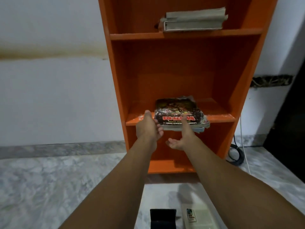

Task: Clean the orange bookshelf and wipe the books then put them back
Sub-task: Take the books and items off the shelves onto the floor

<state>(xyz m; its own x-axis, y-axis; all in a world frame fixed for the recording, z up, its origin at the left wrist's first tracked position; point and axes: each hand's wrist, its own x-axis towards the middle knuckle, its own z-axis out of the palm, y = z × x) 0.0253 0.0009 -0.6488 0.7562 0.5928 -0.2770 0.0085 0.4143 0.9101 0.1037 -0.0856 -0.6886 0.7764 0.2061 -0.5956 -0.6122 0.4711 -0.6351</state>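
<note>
The orange bookshelf (179,63) stands against the white wall. A worn stack of books (179,113) with a dark magazine on top lies on its lower shelf and overhangs the front edge. My left hand (149,128) reaches to the stack's left front corner, fingers loosely curled beside it, holding nothing. My right hand (180,138) is palm-up just under the stack's front edge, thumb raised against the cover, fingers relaxed. Two pale books (193,20) lie flat on the shelf above.
On the marble floor near me lie a black cloth (162,218) and a pale book (198,215). A black cable (236,154) coils on the floor right of the shelf. A dark doorway (288,113) is at the far right.
</note>
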